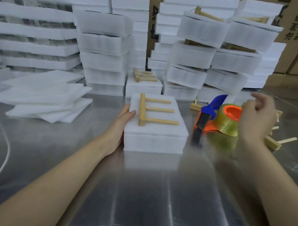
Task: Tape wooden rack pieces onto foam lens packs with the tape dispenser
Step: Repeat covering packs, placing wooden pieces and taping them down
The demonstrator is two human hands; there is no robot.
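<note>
Steel desk (140, 191): foam lens pack (153, 141) is steadied by a flat left hand (121, 127), wooden rack piece (141, 110) untaped on top. Right hand (257, 119) is loosely curled, empty, beside the tape dispenser (229, 121); the piece could easily be bumped askew.

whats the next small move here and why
Probably close the right hand on the tape dispenser and bring it over the wooden rack. The rack lies on the foam pack with no tape visible across it, the left hand steadies the pack's left side, and the blurred right hand is right beside the dispenser.
</note>
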